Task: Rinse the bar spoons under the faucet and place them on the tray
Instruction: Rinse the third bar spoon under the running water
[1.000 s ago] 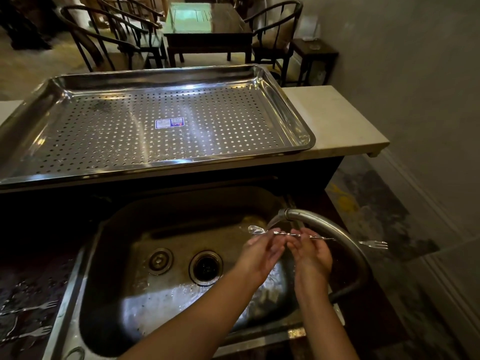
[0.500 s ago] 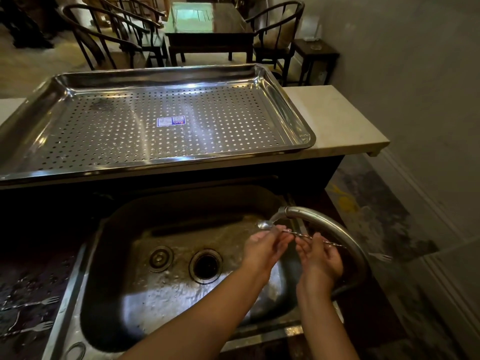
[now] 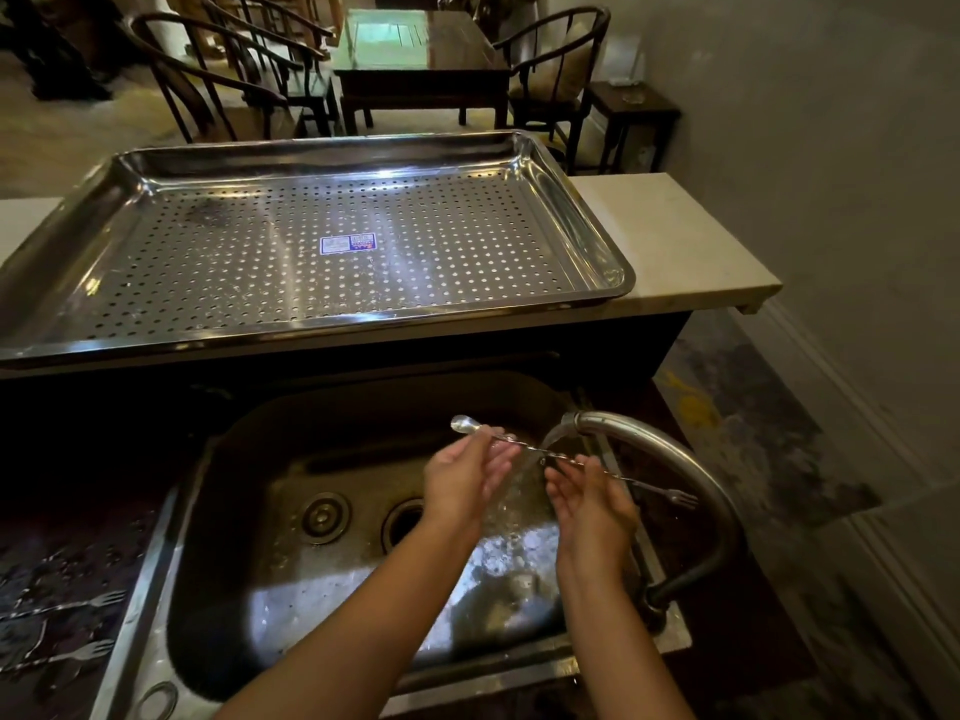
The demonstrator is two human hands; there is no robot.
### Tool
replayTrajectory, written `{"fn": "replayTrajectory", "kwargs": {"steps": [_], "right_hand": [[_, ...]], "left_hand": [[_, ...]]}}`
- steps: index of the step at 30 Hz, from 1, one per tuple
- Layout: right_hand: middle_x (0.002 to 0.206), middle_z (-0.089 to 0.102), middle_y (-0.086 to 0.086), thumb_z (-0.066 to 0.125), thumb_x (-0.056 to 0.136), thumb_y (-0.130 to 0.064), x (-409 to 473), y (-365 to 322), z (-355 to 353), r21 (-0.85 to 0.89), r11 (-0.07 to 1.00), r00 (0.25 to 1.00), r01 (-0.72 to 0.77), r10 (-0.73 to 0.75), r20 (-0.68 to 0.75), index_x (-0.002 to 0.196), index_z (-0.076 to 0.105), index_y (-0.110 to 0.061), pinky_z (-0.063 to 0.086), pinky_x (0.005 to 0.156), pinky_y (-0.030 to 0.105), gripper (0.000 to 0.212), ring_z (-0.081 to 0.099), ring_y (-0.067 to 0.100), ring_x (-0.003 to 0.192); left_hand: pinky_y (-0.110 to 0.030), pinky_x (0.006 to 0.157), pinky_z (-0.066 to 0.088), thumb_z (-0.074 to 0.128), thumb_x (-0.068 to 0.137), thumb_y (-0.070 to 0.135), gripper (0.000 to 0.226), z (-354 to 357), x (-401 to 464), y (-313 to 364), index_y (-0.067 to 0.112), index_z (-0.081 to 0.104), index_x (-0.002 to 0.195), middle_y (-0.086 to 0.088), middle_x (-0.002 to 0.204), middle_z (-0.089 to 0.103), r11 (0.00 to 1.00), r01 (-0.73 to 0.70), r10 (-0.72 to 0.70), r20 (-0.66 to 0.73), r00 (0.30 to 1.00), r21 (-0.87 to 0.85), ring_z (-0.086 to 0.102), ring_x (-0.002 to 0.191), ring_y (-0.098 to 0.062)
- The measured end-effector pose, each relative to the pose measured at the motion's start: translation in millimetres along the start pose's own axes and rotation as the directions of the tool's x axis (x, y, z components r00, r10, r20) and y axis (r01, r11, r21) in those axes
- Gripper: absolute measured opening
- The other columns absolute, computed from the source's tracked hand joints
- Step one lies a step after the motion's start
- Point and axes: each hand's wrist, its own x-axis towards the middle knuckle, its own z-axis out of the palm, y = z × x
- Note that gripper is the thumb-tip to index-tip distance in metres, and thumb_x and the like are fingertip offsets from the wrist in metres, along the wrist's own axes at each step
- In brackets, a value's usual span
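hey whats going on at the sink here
A person is rinsing a bar spoon under the running faucet, holding it crosswise over the sink with the left hand near the bowl end and the right hand toward the fork end. The perforated tray behind holds no spoons yet. More spoons wait on the left counter.

Long thin bar spoon (image 3: pixel 550 452), twisted stem, small bowl at the left end, little fork at the right; held level under the faucet (image 3: pixel 660 449), water running over its middle, above the sink (image 3: pixel 218 511). More bar spoons (image 3: pixel 62 631) lying on the dark counter at far left. Perforated steel tray (image 3: pixel 571 210) flat on the ledge behind, blue label at centre.
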Motion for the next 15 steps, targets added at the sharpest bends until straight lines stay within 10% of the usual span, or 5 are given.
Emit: {"fn": "replayTrajectory", "kwargs": {"steps": [15], "right_hand": [[0.09, 0.069, 0.015, 0.05, 0.094, -0.013, -2.9, 20.5, 29.3, 0.0, 0.986, 0.975, -0.166, 0.164, 0.152, 0.092, 0.059, -0.004, 0.057, 0.059, 0.017, 0.013, 0.073, 0.014, 0.071]], "left_hand": [[-0.013, 0.053, 0.056, 0.055, 0.091, 0.012, 0.013, -79.3, 5.4, 57.8, 0.005, 0.06, 0.081, -0.003, 0.053, 0.071, 0.978, -0.184, 0.147, -0.311, 0.939, -0.094, 0.068, 0.05, -0.006]]}}
